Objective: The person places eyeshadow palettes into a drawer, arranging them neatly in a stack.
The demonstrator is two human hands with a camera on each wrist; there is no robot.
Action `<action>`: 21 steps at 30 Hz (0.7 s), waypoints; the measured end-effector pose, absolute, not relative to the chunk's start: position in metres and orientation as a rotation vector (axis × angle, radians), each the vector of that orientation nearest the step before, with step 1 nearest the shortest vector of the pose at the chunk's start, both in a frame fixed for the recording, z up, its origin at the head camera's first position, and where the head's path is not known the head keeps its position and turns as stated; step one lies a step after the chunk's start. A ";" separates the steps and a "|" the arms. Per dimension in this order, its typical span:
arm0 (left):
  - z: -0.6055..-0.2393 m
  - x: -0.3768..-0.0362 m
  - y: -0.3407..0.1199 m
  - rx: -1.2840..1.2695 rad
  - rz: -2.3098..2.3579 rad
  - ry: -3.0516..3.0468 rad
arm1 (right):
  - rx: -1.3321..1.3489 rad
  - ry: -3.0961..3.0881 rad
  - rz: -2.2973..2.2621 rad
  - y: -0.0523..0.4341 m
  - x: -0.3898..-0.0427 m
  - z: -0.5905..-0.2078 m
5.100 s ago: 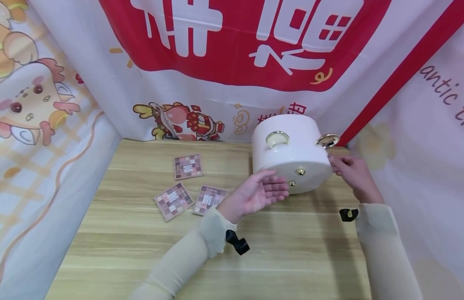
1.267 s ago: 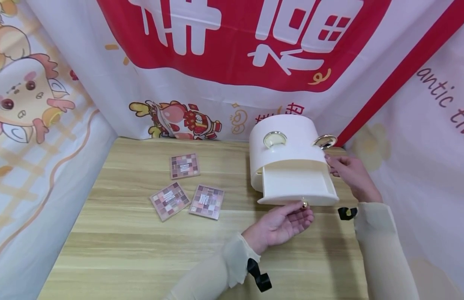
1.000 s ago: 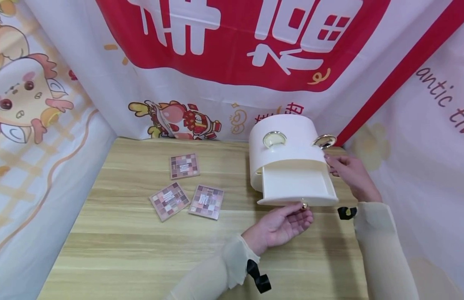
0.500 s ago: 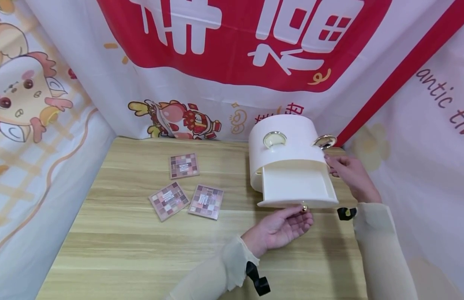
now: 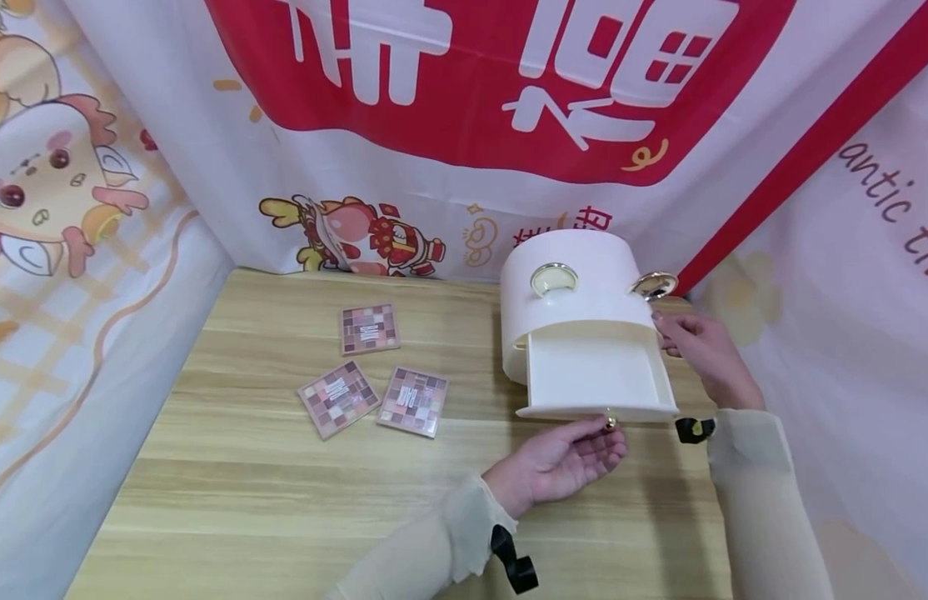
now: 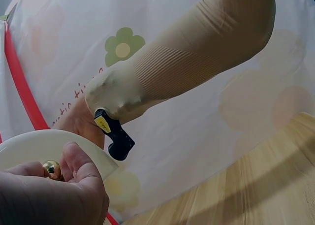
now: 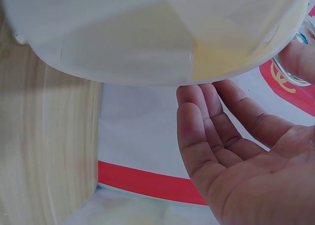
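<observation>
Two hands [image 5: 557, 462] [image 5: 700, 346], one open drawer [image 5: 595, 367], three palettes [image 5: 369, 329] [image 5: 338, 398] [image 5: 413, 402]

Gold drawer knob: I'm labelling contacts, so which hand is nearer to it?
Left. The left hand pinches the gold drawer knob; the right hand touches the side of the white box, farther off.

Three checkered palettes [image 5: 413, 402] lie on the wood-grain table [image 5: 284, 517], a white drawer box [image 5: 597, 287] beside them.

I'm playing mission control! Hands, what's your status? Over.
Left hand pinching knob, right hand touching box. Drawer open. Nothing seen blocking it; three palettes off to the left.
</observation>
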State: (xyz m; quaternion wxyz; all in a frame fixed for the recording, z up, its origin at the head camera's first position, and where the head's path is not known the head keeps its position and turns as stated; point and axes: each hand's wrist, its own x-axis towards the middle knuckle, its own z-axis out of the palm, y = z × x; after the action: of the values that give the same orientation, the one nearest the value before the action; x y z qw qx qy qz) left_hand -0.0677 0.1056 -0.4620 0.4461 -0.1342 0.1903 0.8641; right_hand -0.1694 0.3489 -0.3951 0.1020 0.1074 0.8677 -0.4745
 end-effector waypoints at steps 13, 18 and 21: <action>-0.465 -0.067 0.102 -0.302 2.147 0.483 | 0.312 2.591 -1.401 0.347 -0.167 -0.394; -0.466 -0.065 0.095 -0.288 2.151 0.497 | 0.308 2.594 -1.425 0.348 -0.168 -0.395; -0.467 -0.064 0.090 -0.263 2.140 0.512 | 0.312 2.587 -1.437 0.348 -0.168 -0.396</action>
State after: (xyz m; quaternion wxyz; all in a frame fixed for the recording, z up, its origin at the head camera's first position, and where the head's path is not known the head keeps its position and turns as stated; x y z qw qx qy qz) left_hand -0.0642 0.0901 -0.4673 0.4465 -0.1061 0.2069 0.8641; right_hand -0.1677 0.3478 -0.3958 0.0826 0.1046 0.8664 -0.4812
